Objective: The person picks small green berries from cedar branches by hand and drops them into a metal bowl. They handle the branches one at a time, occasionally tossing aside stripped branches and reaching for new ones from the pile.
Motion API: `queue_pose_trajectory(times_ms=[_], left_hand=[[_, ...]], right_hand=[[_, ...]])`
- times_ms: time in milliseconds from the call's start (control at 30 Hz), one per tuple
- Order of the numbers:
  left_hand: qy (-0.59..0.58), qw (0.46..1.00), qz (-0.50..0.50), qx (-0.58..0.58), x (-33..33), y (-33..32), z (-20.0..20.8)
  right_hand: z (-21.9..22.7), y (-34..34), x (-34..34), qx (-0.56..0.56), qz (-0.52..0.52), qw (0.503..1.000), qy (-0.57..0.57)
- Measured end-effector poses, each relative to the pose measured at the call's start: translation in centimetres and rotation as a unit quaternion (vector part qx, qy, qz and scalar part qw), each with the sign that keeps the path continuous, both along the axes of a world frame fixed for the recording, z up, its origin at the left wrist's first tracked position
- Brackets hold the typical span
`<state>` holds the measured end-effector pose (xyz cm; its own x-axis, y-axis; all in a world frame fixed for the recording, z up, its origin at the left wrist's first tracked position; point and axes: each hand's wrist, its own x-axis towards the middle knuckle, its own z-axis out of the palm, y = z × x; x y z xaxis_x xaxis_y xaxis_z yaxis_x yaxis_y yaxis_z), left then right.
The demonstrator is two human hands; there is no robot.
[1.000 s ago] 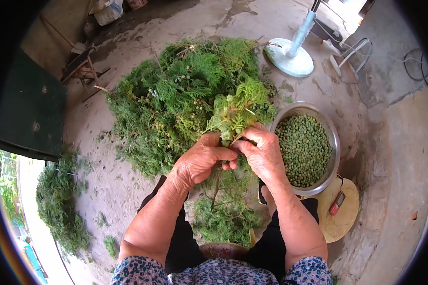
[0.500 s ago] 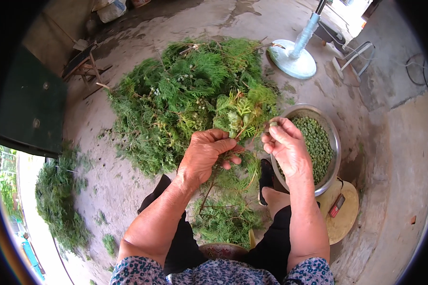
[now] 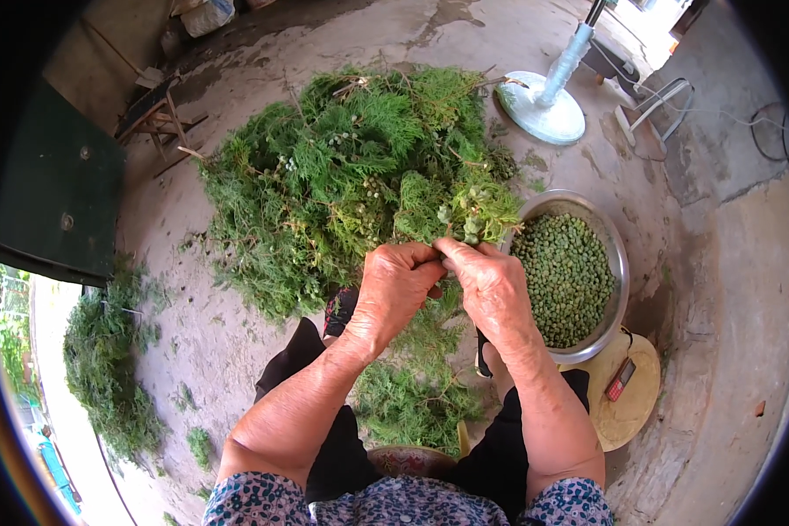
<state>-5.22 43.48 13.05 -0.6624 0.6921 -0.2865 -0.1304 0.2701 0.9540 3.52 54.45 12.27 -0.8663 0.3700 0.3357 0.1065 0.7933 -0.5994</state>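
Green cone-bearing sprig (image 3: 489, 209) was pinched at its base between left hand (image 3: 396, 279) and right hand (image 3: 489, 280), fingertips together, seemingly for steadiness; the metal basin (image 3: 621, 285) of green cones (image 3: 565, 280) sat just rightward, presumably for reach.

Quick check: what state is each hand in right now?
Left hand: closed, apparently pinching a leafy, yellow-green, cone-bearing sprig.
Right hand: closed in a pinch beside the left; whether it grips anything is hidden.

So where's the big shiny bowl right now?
In the head view, the shiny bowl of small green cones is on the right, just beside the right hand and next to the round yellow board.
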Motion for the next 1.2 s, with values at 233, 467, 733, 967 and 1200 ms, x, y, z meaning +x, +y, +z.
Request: queue_pose_trajectory(times_ms=[233, 467, 733, 967, 1200], left_hand=[[-0.127, 0.99, 0.035, 0.045, -0.2, 0.1, -0.2], [-0.193, 0.976, 0.077, 0.07, -0.3, 0.3, -0.6], [-0.168, 0.98, 0.069, 0.08, 0.1, 0.5, -0.6], [-0.094, 0.994, 0.035, 0.03, 0.5, 0.4, -0.4], [-0.273, 0.957, 0.053, 0.081, 0.0, 0.1, 0.5]], right_hand=[[2.1, -0.2, 0.2, -0.524, 0.026, 0.844, 0.111], [1.3, 2.6, 1.7, -0.765, 0.012, 0.621, 0.17], [1.5, 1.3, 1.1, -0.693, -0.027, 0.703, 0.157], [0.9, 0.6, -0.4, -0.146, -0.053, 0.978, 0.139], [0.4, 1.1, -0.1, -0.313, -0.082, 0.931, 0.17]])
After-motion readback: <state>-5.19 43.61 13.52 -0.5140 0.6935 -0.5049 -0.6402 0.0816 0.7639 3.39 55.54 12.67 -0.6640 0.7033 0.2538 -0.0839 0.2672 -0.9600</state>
